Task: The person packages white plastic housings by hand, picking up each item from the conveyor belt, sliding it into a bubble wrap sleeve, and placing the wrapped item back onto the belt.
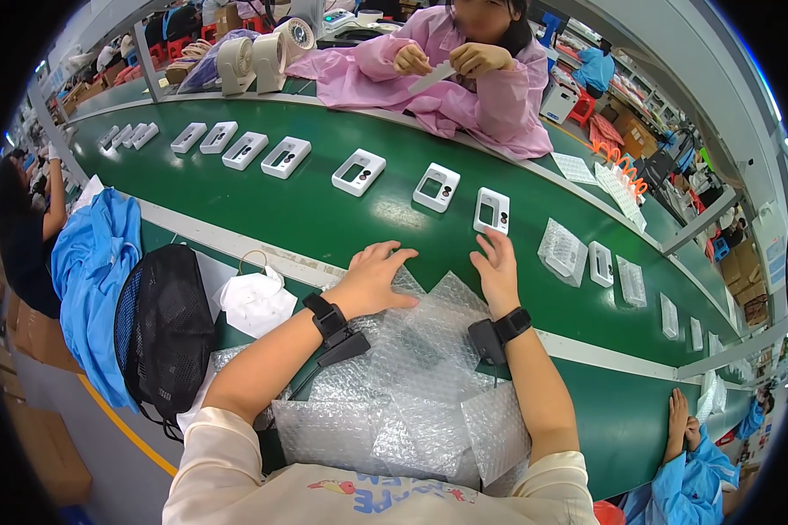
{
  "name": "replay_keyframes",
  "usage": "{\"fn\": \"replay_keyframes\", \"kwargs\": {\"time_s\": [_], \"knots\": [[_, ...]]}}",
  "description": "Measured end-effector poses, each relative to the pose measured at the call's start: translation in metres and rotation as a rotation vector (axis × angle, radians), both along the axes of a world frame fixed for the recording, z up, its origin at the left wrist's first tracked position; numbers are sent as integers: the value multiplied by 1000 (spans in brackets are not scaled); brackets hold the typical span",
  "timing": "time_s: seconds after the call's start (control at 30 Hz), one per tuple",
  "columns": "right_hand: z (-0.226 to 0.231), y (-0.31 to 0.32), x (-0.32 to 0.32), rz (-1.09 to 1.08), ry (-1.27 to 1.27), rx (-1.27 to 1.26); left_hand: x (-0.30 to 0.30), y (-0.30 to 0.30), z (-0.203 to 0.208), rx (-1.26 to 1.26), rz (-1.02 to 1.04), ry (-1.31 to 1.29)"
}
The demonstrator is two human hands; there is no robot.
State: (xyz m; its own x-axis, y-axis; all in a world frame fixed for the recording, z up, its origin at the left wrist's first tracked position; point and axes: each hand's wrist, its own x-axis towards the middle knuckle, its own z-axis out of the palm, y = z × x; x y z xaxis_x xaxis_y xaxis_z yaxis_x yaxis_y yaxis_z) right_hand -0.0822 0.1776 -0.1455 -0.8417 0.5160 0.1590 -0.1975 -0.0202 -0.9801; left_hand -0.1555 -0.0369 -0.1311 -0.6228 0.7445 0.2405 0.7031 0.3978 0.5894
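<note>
My left hand (376, 278) is spread open over the near edge of the green belt, its thumb at the bubble-wrap bags (394, 350). These clear bags lie in a loose pile between my forearms, against my shirt. My right hand (497, 269) reaches forward with thumb and fingers apart. Its fingertips are at the near edge of a white plastic housing (492, 210), which has a rectangular opening and dark round spots; whether they touch it I cannot tell. Just left of it lies a similar white housing (436, 187). Black straps with small boxes sit on both wrists.
More white housings (359, 172) line the green belt (385, 214) to the left. Rightward lie bubble-wrapped pieces (563, 252) and a bare housing (601, 264). A black mesh bag (165, 328), blue cloth (96, 280) and white crumpled cloth (256, 302) are at my left. A co-worker in pink (508, 96) sits opposite.
</note>
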Motion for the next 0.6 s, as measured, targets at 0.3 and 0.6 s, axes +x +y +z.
{"fn": "replay_keyframes", "kwargs": {"time_s": [0.3,0.6], "knots": [[-7,9,-2,105,-23,2,-11,-1,5,104,0,-167],[5,-6,4,494,-102,-76,-37,-13,16,395,267,7]]}}
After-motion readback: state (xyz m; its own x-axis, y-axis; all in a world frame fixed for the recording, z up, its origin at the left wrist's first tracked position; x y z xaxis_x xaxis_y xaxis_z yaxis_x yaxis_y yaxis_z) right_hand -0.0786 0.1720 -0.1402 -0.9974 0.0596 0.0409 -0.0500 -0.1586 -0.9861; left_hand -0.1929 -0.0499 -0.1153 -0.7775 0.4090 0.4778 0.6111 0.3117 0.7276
